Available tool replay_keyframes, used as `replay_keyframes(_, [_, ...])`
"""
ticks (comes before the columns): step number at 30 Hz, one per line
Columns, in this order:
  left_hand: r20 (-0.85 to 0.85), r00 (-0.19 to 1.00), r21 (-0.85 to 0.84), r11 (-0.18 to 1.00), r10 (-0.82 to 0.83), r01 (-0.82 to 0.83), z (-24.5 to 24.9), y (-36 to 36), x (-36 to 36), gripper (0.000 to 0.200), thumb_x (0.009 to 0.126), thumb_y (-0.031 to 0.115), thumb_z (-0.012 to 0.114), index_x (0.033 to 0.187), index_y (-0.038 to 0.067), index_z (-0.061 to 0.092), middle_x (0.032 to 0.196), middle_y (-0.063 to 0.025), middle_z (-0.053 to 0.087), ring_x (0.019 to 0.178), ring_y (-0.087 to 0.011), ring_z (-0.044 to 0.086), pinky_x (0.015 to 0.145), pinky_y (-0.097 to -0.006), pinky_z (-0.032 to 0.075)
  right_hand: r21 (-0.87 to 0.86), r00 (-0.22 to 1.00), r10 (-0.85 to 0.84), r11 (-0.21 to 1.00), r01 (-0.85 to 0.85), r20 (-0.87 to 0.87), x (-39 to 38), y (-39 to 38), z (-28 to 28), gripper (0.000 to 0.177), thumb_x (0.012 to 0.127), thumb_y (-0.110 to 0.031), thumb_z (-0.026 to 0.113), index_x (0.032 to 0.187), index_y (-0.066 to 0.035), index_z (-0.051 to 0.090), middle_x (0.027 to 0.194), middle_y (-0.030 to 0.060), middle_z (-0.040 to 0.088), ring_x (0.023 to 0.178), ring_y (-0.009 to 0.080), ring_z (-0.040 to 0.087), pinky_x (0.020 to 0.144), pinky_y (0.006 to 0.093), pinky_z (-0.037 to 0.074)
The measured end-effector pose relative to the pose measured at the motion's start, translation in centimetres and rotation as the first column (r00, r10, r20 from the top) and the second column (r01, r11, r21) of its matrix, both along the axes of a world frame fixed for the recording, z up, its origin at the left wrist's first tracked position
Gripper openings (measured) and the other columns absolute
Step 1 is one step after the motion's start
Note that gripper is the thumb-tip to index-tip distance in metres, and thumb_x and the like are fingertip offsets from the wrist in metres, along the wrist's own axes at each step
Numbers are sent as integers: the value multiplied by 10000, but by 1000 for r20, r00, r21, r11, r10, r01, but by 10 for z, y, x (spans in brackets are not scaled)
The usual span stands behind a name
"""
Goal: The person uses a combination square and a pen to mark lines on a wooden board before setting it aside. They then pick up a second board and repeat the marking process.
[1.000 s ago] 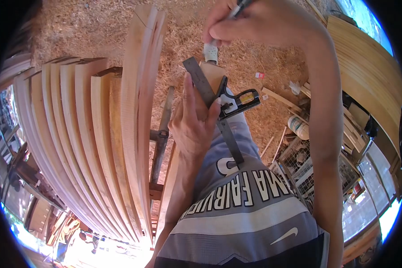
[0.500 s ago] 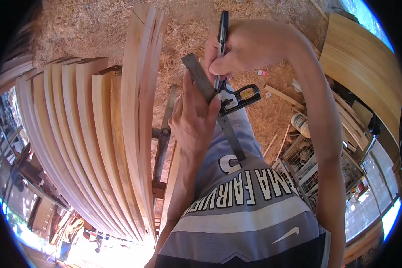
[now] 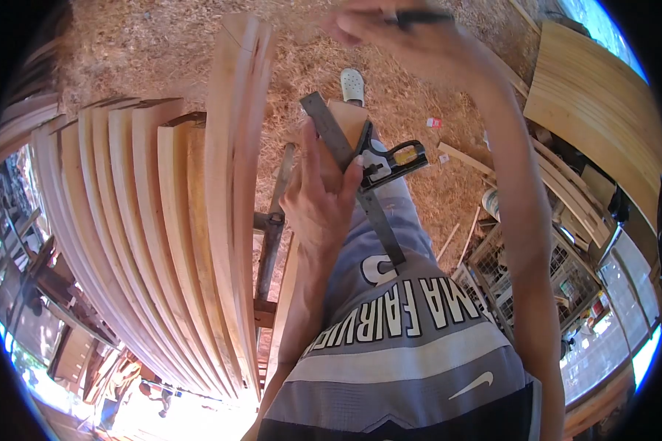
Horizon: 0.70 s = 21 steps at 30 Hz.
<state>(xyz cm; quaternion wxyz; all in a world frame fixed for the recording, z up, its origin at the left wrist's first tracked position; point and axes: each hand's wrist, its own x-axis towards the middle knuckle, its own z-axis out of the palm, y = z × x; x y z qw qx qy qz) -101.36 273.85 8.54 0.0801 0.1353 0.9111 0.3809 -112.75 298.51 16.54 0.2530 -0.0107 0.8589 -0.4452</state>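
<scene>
My left hand (image 3: 318, 192) is closed on a combination square, its fingers and thumb pressing the square down on a wooden board (image 3: 347, 116). The square's dark steel blade (image 3: 381, 226) runs slantwise across the board toward my shirt. Its black head (image 3: 391, 163), with a yellow level vial, sits to the right of my thumb. At the top of the view, my right hand (image 3: 390, 35) is off the board and smeared by motion. A dark marker pen (image 3: 424, 16) lies in its grip. Part of the board is hidden under my left hand.
Several thick planks stand side by side (image 3: 151, 213) at the left. A metal bar clamp (image 3: 272, 220) is between them and my arm. At the right are a wire crate (image 3: 566, 283), wood scraps (image 3: 467, 162) and a large wooden panel (image 3: 599, 110). A light clog (image 3: 352, 86) stands on straw-covered ground.
My right hand has lifted the marker pen away from the square's blade, up toward the top of the view. The pen has swung from upright to nearly level. My left hand and the square stay put.
</scene>
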Motion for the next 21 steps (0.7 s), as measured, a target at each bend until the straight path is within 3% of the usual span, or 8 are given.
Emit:
replay_keyframes(2, [33, 999, 12, 1000, 0, -1, -1, 0, 0, 875, 842, 304, 849, 1585, 48, 464, 1020, -229, 755, 822, -392, 757, 686, -463, 604, 23, 936, -218, 972, 234, -278, 48, -7, -58, 409, 1079, -449, 577, 1095, -88, 768, 912, 72, 754, 860, 228, 729, 771, 408, 568])
replay_keyframes(4, [29, 1000, 13, 1000, 3, -3, 1, 0, -2, 872, 842, 292, 849, 1582, 43, 462, 1037, -231, 756, 857, -407, 756, 718, -472, 607, 173, 993, -114, 978, 117, -27, 75, -14, -38, 491, 1100, -506, 507, 1055, -65, 719, 830, 104, 713, 799, 272, 708, 732, 465, 542])
replay_keyframes(8, [11, 1000, 54, 998, -16, 16, 0, 1, -5, 846, 868, 284, 839, 1569, 12, 451, 1166, -251, 744, 1021, -454, 741, 845, -486, 607, 134, 976, -167, 973, 186, -140, 132, -44, -52, 411, 1090, -413, 561, 966, -38, 677, 788, 142, 671, 748, 332, 674, 669, 487, 502])
replay_keyframes(10, [-16, 999, 107, 993, -43, 44, -4, 0, -7, 836, 880, 293, 835, 1561, -2, 451, 1239, -265, 718, 1091, -460, 720, 887, -484, 597, 181, 944, -206, 950, 256, -259, 149, -61, -59, 294, 1038, -322, 639, 916, -56, 670, 820, 163, 678, 770, 417, 677, 690, 523, 525])
replay_keyframes(15, [53, 992, 294, 951, -119, 98, -1, -17, -4, 857, 895, 310, 838, 1558, -38, 421, 1415, -297, 628, 1244, -477, 657, 968, -478, 577, -10, 860, -463, 881, 472, -216, 186, -59, -66, 341, 1016, -281, 674, 827, -1, 627, 784, 183, 662, 717, 405, 651, 647, 470, 488])
replay_keyframes(18, [173, 973, 219, 969, -155, 115, -1, -23, -3, 954, 873, 299, 854, 1591, -52, 333, 1431, -326, 600, 1268, -503, 629, 986, -504, 563, -1, 708, -677, 723, 691, -200, 205, -45, -102, 364, 1048, -285, 652, 841, 15, 645, 690, 134, 598, 643, 302, 609, 619, 421, 450])
replay_keyframes(20, [155, 974, -180, 965, -164, 191, 0, -26, 6, 1021, 850, 271, 859, 1613, -38, 255, 1363, -328, 638, 1216, -515, 647, 935, -548, 559, -16, 460, -887, 461, 887, -53, 217, -35, -102, 367, 1074, -324, 627, 921, 3, 697, 641, 80, 531, 632, 185, 543, 610, 387, 431])
replay_keyframes(21, [144, 975, -177, 965, -167, 192, 1, -24, 6, 1021, 850, 271, 859, 1613, -38, 255, 1363, -328, 638, 1216, -515, 647, 935, -548, 559, -23, 456, -888, 458, 888, -62, 230, -25, -114, 367, 1074, -324, 627, 921, 3, 697, 641, 80, 531, 632, 185, 543, 610, 387, 431])
